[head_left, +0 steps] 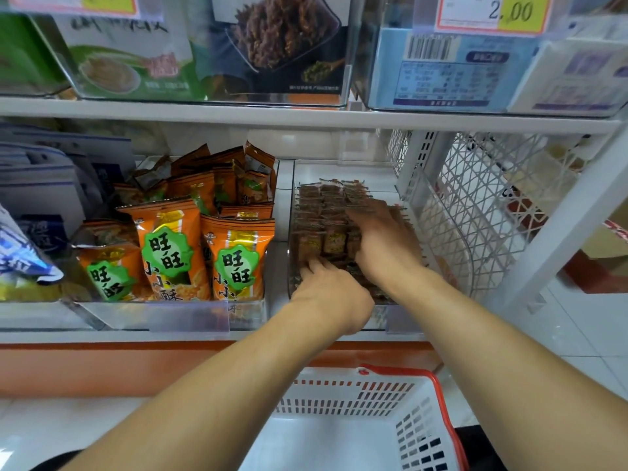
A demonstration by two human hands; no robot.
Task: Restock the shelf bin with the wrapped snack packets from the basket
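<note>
Both hands in the clear bin [413,185]: left hand [331,295] fingers extended against brown snack packets [326,205], right hand [384,243] flat on top, fingers together; basket [424,433] below.

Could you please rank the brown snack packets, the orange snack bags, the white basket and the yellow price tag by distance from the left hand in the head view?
From the left hand:
1. Brown snack packets: touching, under its fingers.
2. Orange snack bags: next bin, left.
3. White basket: below.
4. Yellow price tag: top right.
</note>
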